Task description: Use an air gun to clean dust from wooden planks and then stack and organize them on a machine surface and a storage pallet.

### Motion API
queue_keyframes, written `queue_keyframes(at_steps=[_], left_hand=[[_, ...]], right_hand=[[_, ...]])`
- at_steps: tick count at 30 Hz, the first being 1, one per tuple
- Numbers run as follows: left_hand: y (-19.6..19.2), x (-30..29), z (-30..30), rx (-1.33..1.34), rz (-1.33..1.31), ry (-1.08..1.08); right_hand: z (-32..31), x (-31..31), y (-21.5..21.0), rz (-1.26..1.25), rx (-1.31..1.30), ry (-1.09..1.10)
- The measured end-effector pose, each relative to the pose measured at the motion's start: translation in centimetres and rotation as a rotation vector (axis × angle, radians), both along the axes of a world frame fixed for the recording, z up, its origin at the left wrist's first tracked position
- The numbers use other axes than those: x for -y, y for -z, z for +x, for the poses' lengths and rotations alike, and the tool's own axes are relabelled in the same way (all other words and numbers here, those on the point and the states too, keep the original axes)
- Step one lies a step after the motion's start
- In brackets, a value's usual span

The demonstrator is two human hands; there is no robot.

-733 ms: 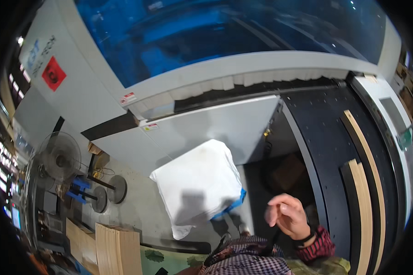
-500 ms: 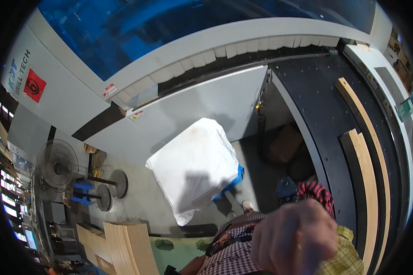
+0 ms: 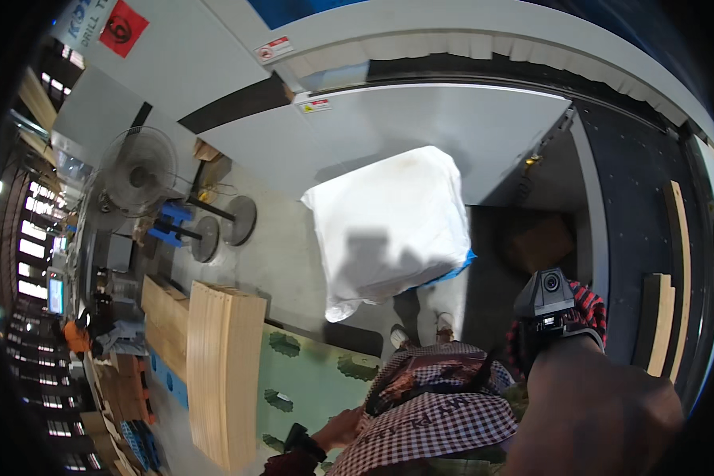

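My left hand (image 3: 338, 429), with a dark band at its wrist, is low beside the checked apron (image 3: 436, 424); its fingertips are too indistinct to read. Raised close to the camera, my right hand (image 3: 599, 408) is large and smeared at the lower right, its fingers out of sight. A black camera unit (image 3: 546, 301) sits on that wrist, beside a red-and-black striped sleeve (image 3: 591, 313). I see nothing held in either hand. Ahead of me, apart from both hands, stands a block-like thing under a white cover (image 3: 389, 218), with blue showing at its lower right edge.
A grey machine panel (image 3: 428, 119) runs behind the white cover. Wooden strips (image 3: 678, 238) lie on the black machine bed (image 3: 631, 206) at right. On the left are a stack of wooden boards (image 3: 222, 373), a green surface (image 3: 309, 357) and a standing fan (image 3: 139, 170).
The view has swung, so the white-covered block sits higher and further right. My right hand has moved right and down from a closed pose; its wrist camera now shows. More of my left hand is visible.
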State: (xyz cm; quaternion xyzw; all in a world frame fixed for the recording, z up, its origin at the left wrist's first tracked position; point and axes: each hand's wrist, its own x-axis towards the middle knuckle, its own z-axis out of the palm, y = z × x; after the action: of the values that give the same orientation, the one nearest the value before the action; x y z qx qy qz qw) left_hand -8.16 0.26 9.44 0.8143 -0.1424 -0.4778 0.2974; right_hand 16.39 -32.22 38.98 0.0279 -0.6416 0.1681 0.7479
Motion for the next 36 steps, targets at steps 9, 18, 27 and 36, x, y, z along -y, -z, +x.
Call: queue_keyframes(at_steps=[9, 18, 27, 36], left_hand=[[3.6, -1.8, -5.3, 0.106, -0.017, -0.171], [2.7, -5.8, -6.8, -0.024, -0.094, -0.447], [0.9, -14.1, -9.2, -0.074, -0.112, -0.722], [-0.7, -19.8, -5.8, -0.142, -0.12, -0.953]], right_hand=[[2.4, -6.5, 3.3, -0.383, 0.031, -0.133], [-3.4, -22.9, 7.9, -0.703, 0.42, 0.088], [3.3, -38.6, 10.1, -0.661, 0.409, 0.053], [-0.3, -44.3, 11.1, -0.587, 0.858, -0.03]])
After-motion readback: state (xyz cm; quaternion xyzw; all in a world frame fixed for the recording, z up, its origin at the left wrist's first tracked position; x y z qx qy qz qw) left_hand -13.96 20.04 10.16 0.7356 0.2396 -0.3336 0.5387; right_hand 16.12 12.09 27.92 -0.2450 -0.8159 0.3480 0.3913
